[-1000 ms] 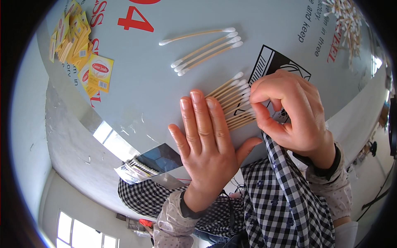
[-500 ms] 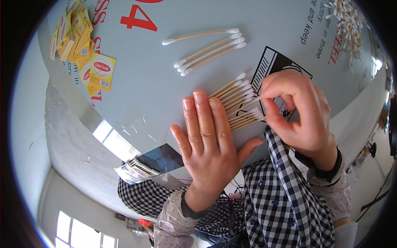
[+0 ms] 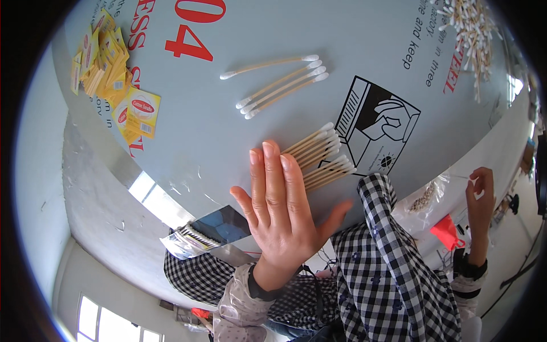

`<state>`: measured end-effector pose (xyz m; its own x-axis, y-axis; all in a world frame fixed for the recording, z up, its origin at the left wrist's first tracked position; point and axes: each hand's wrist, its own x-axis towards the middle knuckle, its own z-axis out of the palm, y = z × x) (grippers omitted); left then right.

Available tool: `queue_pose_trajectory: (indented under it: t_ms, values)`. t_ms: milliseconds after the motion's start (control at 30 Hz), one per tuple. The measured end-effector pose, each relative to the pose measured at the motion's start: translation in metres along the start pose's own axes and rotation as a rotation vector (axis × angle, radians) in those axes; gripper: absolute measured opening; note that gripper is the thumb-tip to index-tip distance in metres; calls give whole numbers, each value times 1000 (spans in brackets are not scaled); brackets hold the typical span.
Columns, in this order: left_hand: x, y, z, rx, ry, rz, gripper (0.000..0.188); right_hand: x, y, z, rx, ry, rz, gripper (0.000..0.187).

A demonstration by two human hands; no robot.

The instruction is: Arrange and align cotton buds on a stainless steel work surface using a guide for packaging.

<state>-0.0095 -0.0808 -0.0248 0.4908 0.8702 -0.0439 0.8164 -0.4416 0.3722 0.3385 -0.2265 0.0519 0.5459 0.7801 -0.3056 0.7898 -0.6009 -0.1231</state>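
Note:
My left hand [image 3: 282, 208] lies flat with its fingers stretched, the thumb spread out to the right. Under its fingers, a row of wooden-stick cotton swabs [image 3: 322, 151] fans out to the right; the left ends are hidden. My right hand [image 3: 483, 199] is off the table's right edge, fingers curled together in a pinch. A small white bit shows by its fingertips, too small to name. Beyond the left hand lie several more swabs [image 3: 285, 85], roughly parallel, with the farthest one set slightly apart.
Yellow printed paper packets [image 3: 105, 62] are piled at the far left, and a heap of loose swabs [image 3: 473, 40] sits at the far right. A clear packet of swabs [image 3: 191, 236] rests at the table's near left edge. Beside the right hand are a red item [image 3: 447, 232] and clear plastic [image 3: 424, 199].
My right hand has left the swab row and moved right, past the table edge. My left hand has stayed on the swabs. The whole view has shifted slightly.

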Motion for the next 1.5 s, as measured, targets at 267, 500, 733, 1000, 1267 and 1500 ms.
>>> queue_pose_trajectory:
  t_ms: [267, 500, 733, 1000, 1267, 1500]
  values:
    - [-1, -12, -4, -136, 72, 47, 94, 36, -103, 15, 124, 193, -461, 26]
    - [41, -7, -16, -72, -47, 15, 90, 48, -173, 44, 374, 142, -830, 31]
    - [32, -9, -22, 12, -72, 25, 84, 57, -187, 52, 470, 114, -870, 35]
    - [11, -1, -23, 14, -58, 4, 86, 64, -190, 57, 506, 108, -915, 34]
    - [3, 8, -15, -66, 45, -65, 83, 64, -196, 57, 558, 64, -922, 30]
    - [-2, 12, 0, 129, -122, -52, 103, 64, -194, 62, 540, -41, -983, 26]
